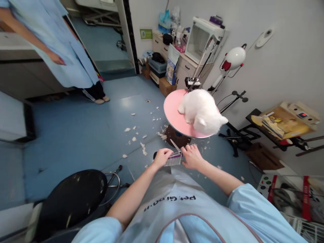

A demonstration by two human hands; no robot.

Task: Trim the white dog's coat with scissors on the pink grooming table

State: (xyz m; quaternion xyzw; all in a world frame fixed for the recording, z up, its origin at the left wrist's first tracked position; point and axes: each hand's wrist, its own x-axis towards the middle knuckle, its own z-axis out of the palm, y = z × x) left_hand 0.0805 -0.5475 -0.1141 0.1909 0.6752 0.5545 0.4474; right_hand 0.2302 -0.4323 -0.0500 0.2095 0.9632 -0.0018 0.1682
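In front of my apron, my left hand [162, 158] is closed on a metal comb [174, 160], whose teeth point down. My right hand [192, 156] is close beside it, its fingers curled at the comb's other end and at a pair of scissors [175, 145]. One scissor blade slants up and to the left; the handles are largely hidden by the fingers. Beyond my hands, a white furry animal [201, 108] crouches on a round pink grooming table [172, 104], its head low towards the table's near right edge. Neither hand touches it.
Tufts of white fur [143, 148] lie on the blue floor. A black stool [73, 199] stands at lower left. A co-worker in a blue smock [60, 50] stands at upper left. On the right are a dryer [234, 59] and a side stand with a tray [283, 118].
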